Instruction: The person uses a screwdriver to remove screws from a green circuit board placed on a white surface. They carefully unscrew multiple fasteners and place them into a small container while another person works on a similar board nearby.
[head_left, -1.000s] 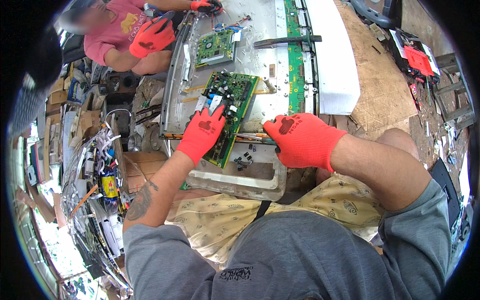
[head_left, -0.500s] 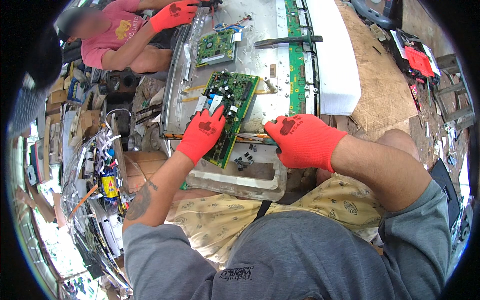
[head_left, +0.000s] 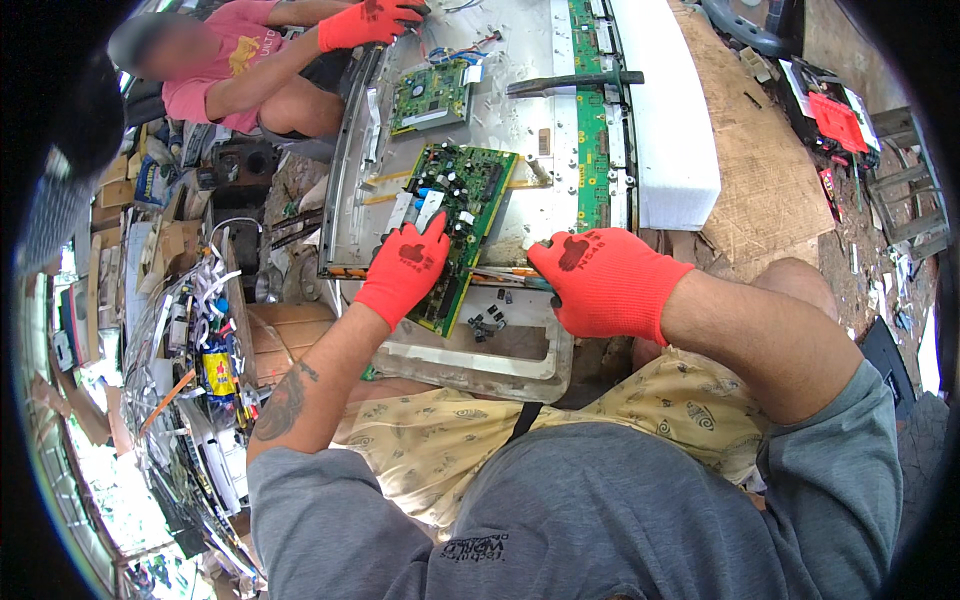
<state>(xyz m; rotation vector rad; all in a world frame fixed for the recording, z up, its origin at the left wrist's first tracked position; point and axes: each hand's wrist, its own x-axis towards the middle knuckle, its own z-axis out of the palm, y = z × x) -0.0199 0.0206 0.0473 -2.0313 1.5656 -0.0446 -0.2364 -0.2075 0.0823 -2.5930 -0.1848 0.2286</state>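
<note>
A green circuit board [head_left: 487, 185], crowded with capacitors and pale heat sinks, rests tilted across the near edge of a metal panel [head_left: 530, 215]. My left hand [head_left: 405, 268], in a red glove, grips the board's left side, with a finger laid along a heat sink. My right hand [head_left: 605, 285], gloved alike, is closed in a fist right of the board. From it a pair of pliers [head_left: 508, 275] points left, its thin metal jaws by the board's lower right edge. Several small black parts [head_left: 487, 326] lie below, beside a pale plastic frame [head_left: 470, 378].
Another green board [head_left: 432, 98] and a dark-handled flat tool [head_left: 575, 83] lie farther up the panel. White foam [head_left: 680, 150] and cardboard [head_left: 760, 150] stand to the right. A co-worker's red-gloved hand [head_left: 365, 24] is at the far left. Scrap and cables [head_left: 205, 330] pile up left.
The co-worker's gloved hand has shifted right, and that person leans slightly with it. My own hands, the board and the pliers have hardly moved.
</note>
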